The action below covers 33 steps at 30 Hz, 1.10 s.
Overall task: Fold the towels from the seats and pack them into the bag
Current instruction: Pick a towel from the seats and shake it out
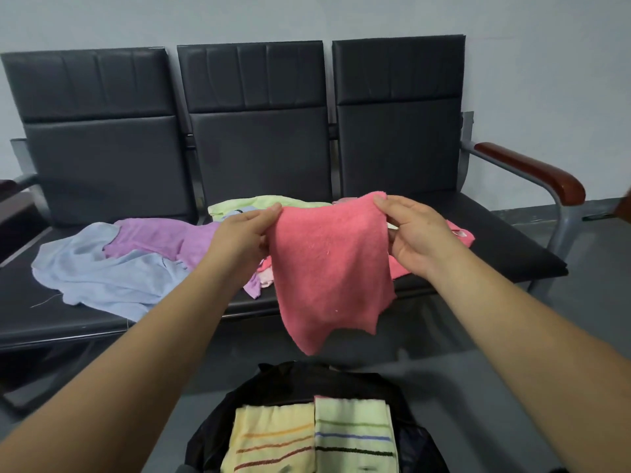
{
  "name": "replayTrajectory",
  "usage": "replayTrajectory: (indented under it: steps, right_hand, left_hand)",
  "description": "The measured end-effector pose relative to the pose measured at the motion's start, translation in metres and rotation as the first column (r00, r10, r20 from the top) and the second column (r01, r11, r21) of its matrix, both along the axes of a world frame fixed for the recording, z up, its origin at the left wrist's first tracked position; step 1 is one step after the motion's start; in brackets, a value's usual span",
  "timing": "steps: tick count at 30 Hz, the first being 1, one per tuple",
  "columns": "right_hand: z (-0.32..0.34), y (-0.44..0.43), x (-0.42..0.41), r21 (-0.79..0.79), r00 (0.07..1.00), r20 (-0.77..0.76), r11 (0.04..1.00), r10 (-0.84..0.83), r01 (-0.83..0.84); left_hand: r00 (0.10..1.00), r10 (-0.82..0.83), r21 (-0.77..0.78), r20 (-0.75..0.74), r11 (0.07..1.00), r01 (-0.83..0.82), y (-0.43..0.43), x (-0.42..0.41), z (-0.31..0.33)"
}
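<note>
**Pink towel held up over the open bag**

We hold a coral-pink terry towel [331,268] spread in the air between both hands. Our left hand [244,235] pinches its upper left corner between thumb and curled fingers. Our right hand [415,235] grips the upper right corner the same way. The cloth hangs down in a loose, uneven sheet, and its lowest tip ends just above the bag.

The open black fabric bag [293,380] sits on the grey floor [580,302], directly below the hanging towel. Two folded towels lie in it side by side, touching along their inner edges. On the left is a pale yellow folded towel with orange, brown and red stripes [269,438]. On the right is a pale green folded towel with blue and black stripes [355,435]. Together they fill most of the opening that we can see; the frame cuts off the bag's near part.

Behind the held towel, the black padded surface [495,240] of three joined seats carries the unfolded towels. A light blue towel [102,278] lies crumpled on the left seat, with a purple towel [160,237] overlapping its far edge. A light green towel [259,203] lies toward the back of the middle seat. More pink cloth [461,235] shows just past our right hand; we cannot tell whether it is one towel or several.
</note>
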State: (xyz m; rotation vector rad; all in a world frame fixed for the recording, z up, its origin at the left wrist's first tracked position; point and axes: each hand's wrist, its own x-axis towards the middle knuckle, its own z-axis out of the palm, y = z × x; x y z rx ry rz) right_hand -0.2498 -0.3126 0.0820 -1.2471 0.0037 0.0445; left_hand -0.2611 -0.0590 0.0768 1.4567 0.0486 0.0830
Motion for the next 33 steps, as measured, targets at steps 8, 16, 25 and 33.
replayTrajectory:
  steps: [8, 16, 25, 33]
  right_hand:
    - [-0.004, -0.008, 0.003, 0.051, 1.000, 0.001, 0.999, 0.005, -0.005]
    - [-0.009, -0.003, 0.000, -0.251, 0.963, 0.201, 0.941, -0.178, 0.226]
    - [-0.008, 0.009, -0.014, -0.376, 0.936, 0.292, 0.923, 0.198, -0.078]
    - [-0.016, 0.042, -0.020, -0.225, 0.961, 0.247, 0.972, 0.127, -0.071]
  left_hand:
    - [0.992, -0.006, 0.186, 0.126, 0.982, -0.018, 0.003, -0.007, 0.001]
    - [0.973, 0.086, 0.290, 0.216, 0.945, -0.148, 0.003, -0.015, -0.004]
    - [0.951, -0.037, 0.161, 0.309, 0.987, -0.014, -0.007, -0.025, 0.003]
    - [0.972, -0.059, 0.143, 0.228, 0.989, 0.026, -0.013, -0.026, -0.002]
